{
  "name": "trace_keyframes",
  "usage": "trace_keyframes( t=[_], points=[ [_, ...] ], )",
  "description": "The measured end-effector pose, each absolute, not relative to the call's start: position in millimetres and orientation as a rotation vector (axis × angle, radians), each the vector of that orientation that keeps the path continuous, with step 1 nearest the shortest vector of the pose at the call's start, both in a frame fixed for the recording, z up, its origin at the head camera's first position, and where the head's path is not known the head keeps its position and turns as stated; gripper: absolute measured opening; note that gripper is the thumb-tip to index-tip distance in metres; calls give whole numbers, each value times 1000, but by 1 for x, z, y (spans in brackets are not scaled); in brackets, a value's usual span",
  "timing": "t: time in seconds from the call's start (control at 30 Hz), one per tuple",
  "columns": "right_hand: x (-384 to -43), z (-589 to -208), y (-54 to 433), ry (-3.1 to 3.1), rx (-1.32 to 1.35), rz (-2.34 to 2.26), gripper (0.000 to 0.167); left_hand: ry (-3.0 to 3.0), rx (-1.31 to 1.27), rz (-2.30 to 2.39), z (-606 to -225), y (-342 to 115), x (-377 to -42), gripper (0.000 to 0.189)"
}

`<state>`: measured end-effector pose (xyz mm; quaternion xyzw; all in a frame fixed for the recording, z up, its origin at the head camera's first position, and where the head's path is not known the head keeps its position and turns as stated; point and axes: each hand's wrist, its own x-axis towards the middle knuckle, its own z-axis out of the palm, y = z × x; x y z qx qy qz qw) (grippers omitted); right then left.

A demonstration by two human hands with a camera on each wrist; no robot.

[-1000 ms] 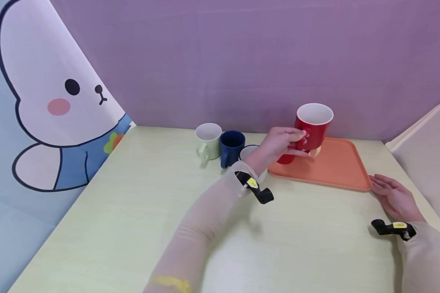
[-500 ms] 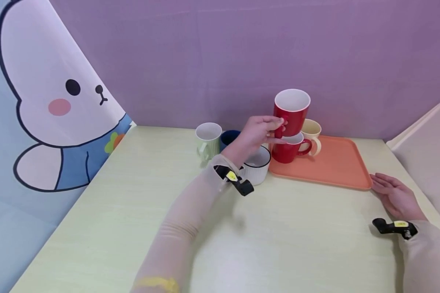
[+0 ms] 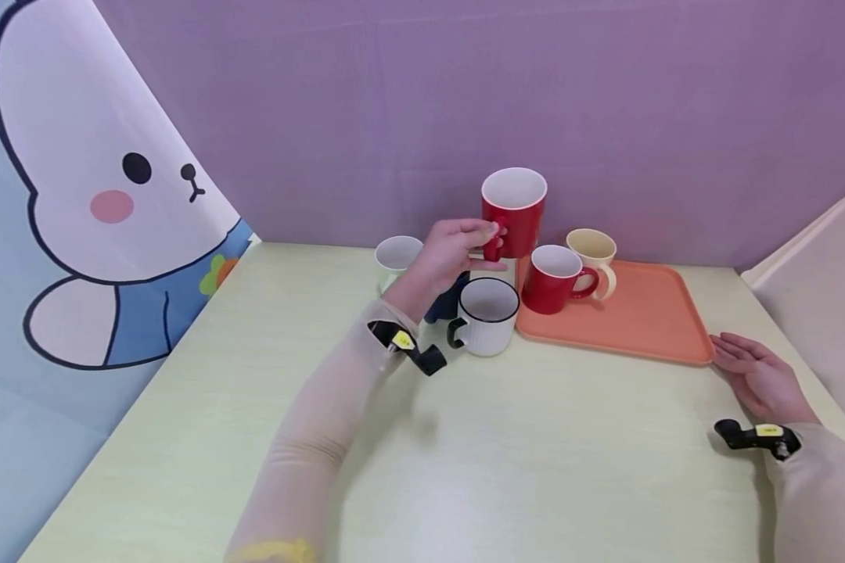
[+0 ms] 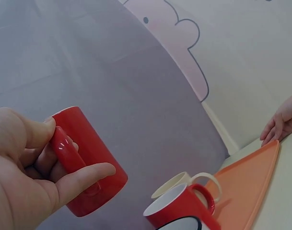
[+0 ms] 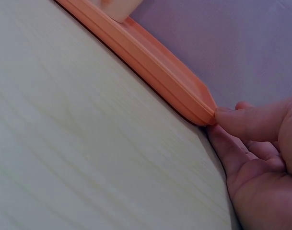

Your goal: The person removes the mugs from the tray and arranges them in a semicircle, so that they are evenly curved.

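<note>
A tall red mug with a white inside is held upright by its handle in my left hand. It hangs in the air against the purple backdrop, near the tray's left end. The left wrist view shows thumb and fingers around the handle. At the near right corner of the orange tray, my right hand pinches the rim, thumb against the corner and a finger lower down. A shorter red mug and a cream mug stand on the tray's left part.
Just left of the tray stands a white mug with a black rim. Behind my left wrist are a dark blue mug, mostly hidden, and a pale green mug. The purple backdrop rises at the table's back edge.
My left hand has carried the tall red mug left and up from over the tray, uncovering the shorter red, cream and white mugs. My right hand stays at the tray corner.
</note>
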<state>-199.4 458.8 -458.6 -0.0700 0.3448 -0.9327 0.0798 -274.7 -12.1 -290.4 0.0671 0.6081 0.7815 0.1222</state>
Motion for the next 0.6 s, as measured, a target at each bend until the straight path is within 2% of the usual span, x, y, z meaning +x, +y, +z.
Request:
trace_keyframes(
  t=[0.6],
  points=[
    [-200, -461, 459, 1013, -229, -2791, 46, 1767, 149, 2449, -287, -83, -268, 28]
  ],
)
